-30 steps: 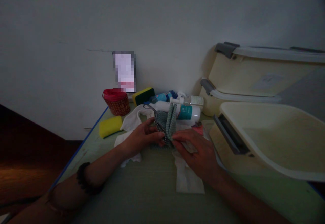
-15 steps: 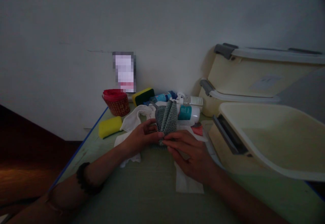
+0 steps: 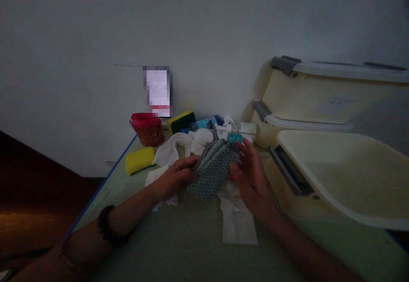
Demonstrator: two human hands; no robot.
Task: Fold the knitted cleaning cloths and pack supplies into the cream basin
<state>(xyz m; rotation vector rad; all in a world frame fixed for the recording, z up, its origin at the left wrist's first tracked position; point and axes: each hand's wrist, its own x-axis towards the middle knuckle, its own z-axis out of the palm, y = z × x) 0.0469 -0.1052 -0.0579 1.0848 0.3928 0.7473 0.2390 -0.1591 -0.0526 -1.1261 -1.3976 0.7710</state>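
Note:
A folded grey-green textured cloth (image 3: 214, 171) with a dark checked edge is held above the table, tilted. My left hand (image 3: 174, 179) grips its left side, the thumb on the near face and the other fingers partly hidden behind it. At the cloth's right edge is my right hand (image 3: 252, 179), thumb on the near side and fingertips around the far corner. Behind the cloth lies a white bottle with a teal label (image 3: 234, 138), partly covered. White cloths (image 3: 172, 148) spread out left of my hold, and a pale cloth strip (image 3: 239, 226) lies below my right hand.
A yellow sponge (image 3: 139, 160) and a red basket (image 3: 147, 130) stand at left. Along the wall are another sponge (image 3: 181, 122), a blue bottle (image 3: 203, 123) and a clear bottle (image 3: 246, 128). An open cream bin (image 3: 319, 205) and its lidded neighbour (image 3: 306, 99) occupy the right.
The cloth has turned from upright and narrow to tilted, its broad face toward me. My right hand has moved from its lower end up to the right edge.

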